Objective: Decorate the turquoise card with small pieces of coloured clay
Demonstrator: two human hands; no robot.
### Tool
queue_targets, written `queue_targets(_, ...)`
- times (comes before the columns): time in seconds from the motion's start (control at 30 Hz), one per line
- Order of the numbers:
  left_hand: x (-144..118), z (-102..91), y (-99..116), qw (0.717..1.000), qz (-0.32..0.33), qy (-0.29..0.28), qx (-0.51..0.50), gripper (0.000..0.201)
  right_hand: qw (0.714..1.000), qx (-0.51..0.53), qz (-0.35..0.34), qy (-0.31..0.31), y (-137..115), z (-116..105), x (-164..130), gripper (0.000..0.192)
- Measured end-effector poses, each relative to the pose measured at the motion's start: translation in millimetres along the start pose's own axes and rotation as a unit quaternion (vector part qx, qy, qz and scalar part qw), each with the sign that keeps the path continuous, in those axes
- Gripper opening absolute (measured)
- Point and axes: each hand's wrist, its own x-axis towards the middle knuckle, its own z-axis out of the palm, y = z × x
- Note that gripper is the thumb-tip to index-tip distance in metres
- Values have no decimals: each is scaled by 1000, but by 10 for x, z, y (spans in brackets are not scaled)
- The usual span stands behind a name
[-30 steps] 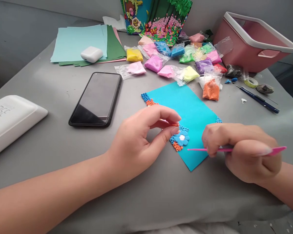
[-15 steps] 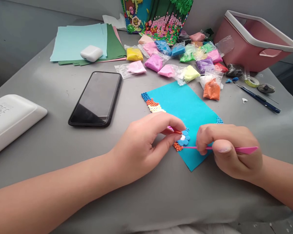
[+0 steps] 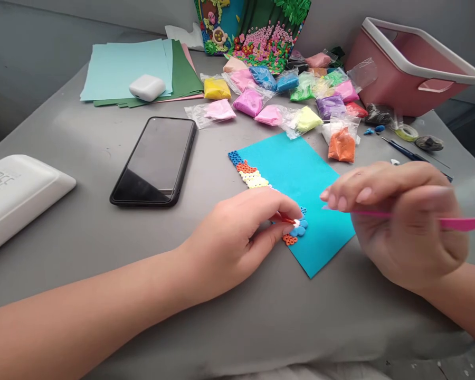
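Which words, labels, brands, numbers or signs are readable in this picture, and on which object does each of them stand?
"35W": the likely reading, upside down to the camera, on the white block at the left edge.
Fainter marks beside it: too small to read.
I can read no text on the black phone or the colourful bags.

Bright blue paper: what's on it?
On the paper, along its left edge: blue, orange and cream rings, plus a blue flower. The left hand covers part of both, the right hand the right corner; what's there is hidden.
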Motion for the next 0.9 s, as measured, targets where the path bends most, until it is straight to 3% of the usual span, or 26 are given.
queue_targets(0.07, -2, 3, 7, 1000, -11, 16, -24, 12, 994, -89, -48, -40, -11, 0, 12, 15)
queue_targets(0.17, -6, 14, 23, 990, -53, 27, -128, 13, 958, -223, -120, -134, -47, -8, 43, 24)
queue_targets(0.3, 11, 21, 55, 943, -136, 25, -303, 21, 940, -249, -159, -173, -96, -12, 64, 27)
queue_targets(0.5, 49, -16, 88, 904, -183, 8, -386, 31, 942, -244, -162, -162, -105, -26, 15, 25)
queue_targets(0.7, 38, -8, 74, 901, -176, -22, -395, 24, 939, -245, -171, -171, -119, -34, 16, 19)
queue_targets(0.9, 57, -20, 71, 895, -198, -4, -400, 20, 941, -243, -169, -166, -130, -36, 71, 22)
